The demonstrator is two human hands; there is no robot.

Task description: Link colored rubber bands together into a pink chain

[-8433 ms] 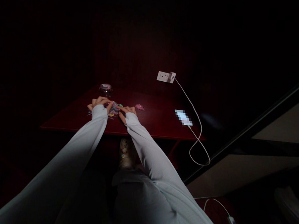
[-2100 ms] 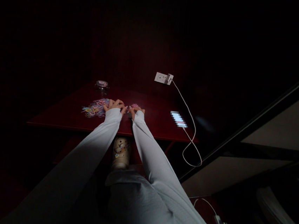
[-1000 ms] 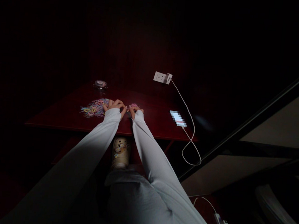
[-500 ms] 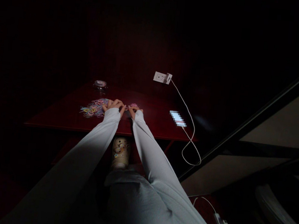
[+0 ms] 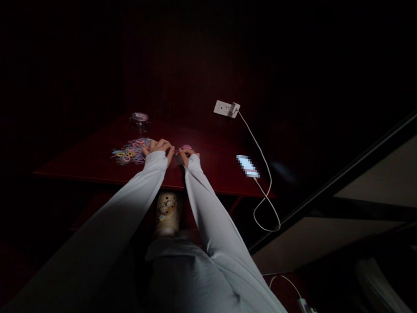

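Note:
My left hand (image 5: pixel 160 148) rests over the right edge of a loose pile of pastel hair ties (image 5: pixel 130 151) on the dark red table (image 5: pixel 83 159). Its thumb and index finger are pinched together, and what lies between them is too small to make out. A short gap to the right, my right hand (image 5: pixel 188 156) is also closed in a pinch facing the left one. Something tiny and pinkish shows between the two fingertips. Just behind my right hand lies a small pink heap (image 5: pixel 187 147), partly covered by the fingers.
A clear round container (image 5: pixel 140 118) stands at the table's back left. To the right, a lit phone (image 5: pixel 248 166) has a white cable (image 5: pixel 267 157) running to a charger in the wall socket (image 5: pixel 222 108). A power strip (image 5: pixel 307 312) lies lower right; a beige clog (image 5: pixel 168 214) is below the table edge.
Both hands stay almost in place. The fingertips of my left hand have shifted very slightly left, away from the right ones.

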